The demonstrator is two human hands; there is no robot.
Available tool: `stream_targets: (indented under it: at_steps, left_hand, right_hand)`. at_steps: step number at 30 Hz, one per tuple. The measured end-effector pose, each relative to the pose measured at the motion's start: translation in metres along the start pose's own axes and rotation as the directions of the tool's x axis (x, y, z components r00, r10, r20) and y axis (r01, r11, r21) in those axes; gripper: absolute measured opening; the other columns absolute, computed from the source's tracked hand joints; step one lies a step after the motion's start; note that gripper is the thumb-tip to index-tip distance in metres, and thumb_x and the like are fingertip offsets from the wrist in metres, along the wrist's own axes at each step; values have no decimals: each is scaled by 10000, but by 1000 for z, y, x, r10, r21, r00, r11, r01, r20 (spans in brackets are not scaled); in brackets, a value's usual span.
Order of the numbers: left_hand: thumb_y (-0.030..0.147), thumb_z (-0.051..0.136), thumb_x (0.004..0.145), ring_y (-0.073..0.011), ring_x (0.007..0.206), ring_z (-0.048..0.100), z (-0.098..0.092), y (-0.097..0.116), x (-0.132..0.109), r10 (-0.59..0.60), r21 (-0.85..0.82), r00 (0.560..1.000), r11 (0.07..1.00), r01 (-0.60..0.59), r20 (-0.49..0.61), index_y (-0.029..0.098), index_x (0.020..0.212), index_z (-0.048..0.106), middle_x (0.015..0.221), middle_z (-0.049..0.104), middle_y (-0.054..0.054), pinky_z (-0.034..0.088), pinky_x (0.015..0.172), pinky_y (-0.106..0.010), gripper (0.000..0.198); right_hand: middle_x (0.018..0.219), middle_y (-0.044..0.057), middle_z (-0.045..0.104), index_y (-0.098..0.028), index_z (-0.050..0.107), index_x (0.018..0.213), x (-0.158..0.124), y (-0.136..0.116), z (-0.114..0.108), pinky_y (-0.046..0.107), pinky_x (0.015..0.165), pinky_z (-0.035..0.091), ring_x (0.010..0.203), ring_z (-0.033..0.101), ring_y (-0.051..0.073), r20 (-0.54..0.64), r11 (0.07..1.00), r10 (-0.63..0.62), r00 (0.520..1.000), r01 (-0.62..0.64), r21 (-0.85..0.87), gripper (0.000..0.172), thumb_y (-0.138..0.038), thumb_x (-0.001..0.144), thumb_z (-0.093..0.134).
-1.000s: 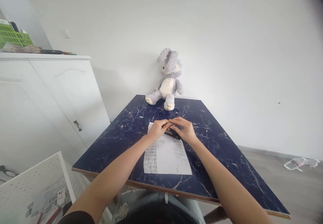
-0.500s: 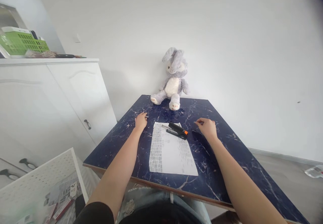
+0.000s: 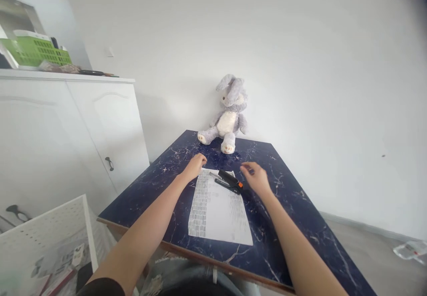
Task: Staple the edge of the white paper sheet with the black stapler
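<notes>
A black stapler (image 3: 228,180) with an orange tip lies open across the top edge of a printed white sheet (image 3: 218,209) on the dark blue marbled table (image 3: 290,207). My left hand (image 3: 196,165) rests at the sheet's top left corner, palm down. Its fingers are drawn together, and anything inside them is hidden. My right hand (image 3: 255,176) hovers just right of the stapler's orange end with loosely curved, parted fingers and holds nothing.
A grey plush rabbit (image 3: 228,114) sits at the table's far edge against the wall. A white cabinet (image 3: 66,127) with a green basket (image 3: 36,52) on top stands to the left. A white perforated box (image 3: 43,242) is at lower left. Clear plastic litter (image 3: 409,248) lies on the floor at right.
Both hands let go of the stapler and spread apart, the left reaching toward a small item at the table's left. They have since come back in toward the sheet and stapler.
</notes>
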State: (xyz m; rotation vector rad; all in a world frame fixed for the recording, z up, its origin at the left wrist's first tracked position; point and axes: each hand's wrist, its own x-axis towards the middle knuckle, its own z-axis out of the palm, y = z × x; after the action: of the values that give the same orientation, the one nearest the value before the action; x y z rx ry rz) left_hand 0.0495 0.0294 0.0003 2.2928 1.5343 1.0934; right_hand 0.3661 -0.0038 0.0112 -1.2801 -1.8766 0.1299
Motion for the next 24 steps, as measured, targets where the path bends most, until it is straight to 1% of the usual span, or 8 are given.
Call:
stream_targets:
  at_steps: [2, 3, 4, 6, 8, 10, 17, 24]
  left_hand:
    - [231, 518, 974, -220, 1017, 577, 7, 17, -5, 190, -40, 976, 981, -187, 104, 204, 997, 636, 1060, 636, -76, 402, 923, -340, 123]
    - [239, 505, 983, -223, 1018, 575, 10, 23, -8, 243, -43, 960, 970, -239, 141, 204, 1012, 627, 1063, 630, -75, 396, 923, -348, 130]
    - [245, 497, 989, -225, 1019, 576, 13, 28, -11, 261, -33, 951, 965, -259, 169, 204, 1016, 619, 1062, 627, -72, 391, 924, -355, 131]
    - [252, 506, 991, -229, 1024, 582, 16, 32, -16, 262, -6, 936, 963, -268, 236, 201, 1003, 607, 1051, 624, -68, 386, 925, -362, 113]
    - [258, 534, 982, -232, 1029, 588, 16, 32, -18, 254, 18, 918, 962, -272, 305, 197, 987, 594, 1043, 624, -63, 391, 913, -358, 86]
    - [266, 539, 984, -231, 1046, 592, 15, 30, -19, 252, 35, 906, 959, -280, 340, 194, 997, 583, 1058, 623, -60, 398, 901, -348, 86]
    - [268, 538, 986, -219, 1007, 630, 15, 31, -15, 244, 36, 906, 962, -272, 345, 188, 1002, 594, 1070, 639, -57, 422, 870, -325, 99]
    - [185, 574, 936, -207, 953, 655, 14, 31, -13, 261, -88, 912, 965, -246, 317, 181, 966, 657, 1023, 679, -60, 457, 834, -284, 89]
  right_hand:
    - [1106, 97, 692, -208, 694, 1126, -6, -28, 10, 387, 914, 480, 1007, 635, 252, 165, 991, -126, 978, 116, 67, 363, -486, 937, 556]
    - [1116, 96, 685, -210, 681, 1153, -10, -39, 15, 386, 916, 478, 1026, 629, 257, 237, 985, -167, 957, 152, 77, 384, -500, 915, 596]
    - [1117, 98, 680, -209, 664, 1182, -14, -46, 20, 386, 907, 479, 1029, 626, 264, 291, 983, -184, 939, 169, 76, 419, -504, 885, 641]
    - [1103, 100, 674, -202, 630, 1221, -19, -52, 29, 385, 876, 485, 1010, 626, 271, 343, 985, -171, 924, 161, 57, 475, -482, 844, 697]
    - [1096, 96, 670, -202, 612, 1225, -21, -50, 34, 385, 869, 483, 1000, 627, 271, 346, 989, -144, 927, 138, 42, 456, -437, 845, 699]
    - [1099, 88, 668, -207, 603, 1223, -21, -46, 36, 381, 874, 480, 996, 628, 262, 350, 990, -140, 926, 132, 47, 418, -392, 858, 684]
    - [1096, 71, 673, -218, 599, 1203, -20, -43, 35, 364, 884, 475, 998, 628, 250, 348, 989, -147, 926, 133, 65, 374, -319, 853, 680]
    - [1089, 75, 675, -219, 608, 1208, -20, -42, 35, 355, 864, 478, 973, 638, 243, 352, 991, -136, 926, 119, 68, 380, -308, 846, 683]
